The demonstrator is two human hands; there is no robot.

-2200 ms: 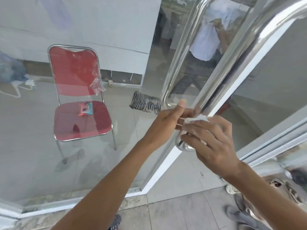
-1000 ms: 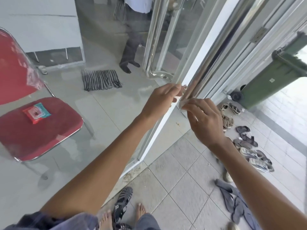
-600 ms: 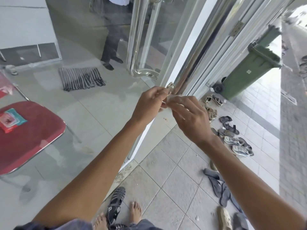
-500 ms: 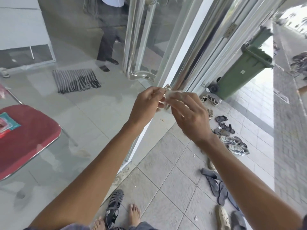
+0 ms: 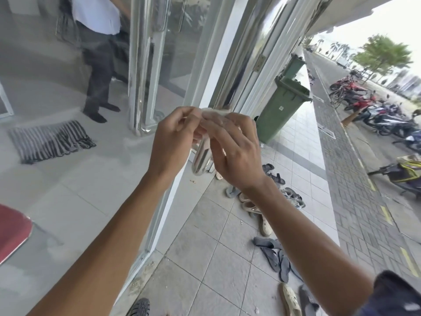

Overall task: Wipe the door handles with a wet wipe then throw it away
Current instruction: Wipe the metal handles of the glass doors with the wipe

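Both hands meet in front of the lower end of the polished steel door handle [image 5: 201,159], whose rounded bottom curve shows in the gap between the wrists. The left hand [image 5: 173,142] and the right hand [image 5: 234,151] each pinch the white wet wipe [image 5: 213,112], which lies bunched across the tops of the fingertips, bridging the two hands at their upper edge. The left thumb and forefinger are closed on the wipe's left end; the right hand's fingers are curled over its right end, with part of the wipe hidden behind them. Whether the wipe touches the handle at this instant cannot be told, since the hands cover the contact area.

The handle belongs to the edge of a glass door [image 5: 68,156] with a white frame. A second steel handle [image 5: 139,76] stands behind the glass, to the left. Well beyond the hands, against the building wall, stands a green wheeled bin [image 5: 281,110] with its lid down. Scattered sandals [image 5: 273,256] lie on the tiled walkway [image 5: 205,258] below the right forearm. A striped mat [image 5: 50,140] lies on the floor behind the glass.
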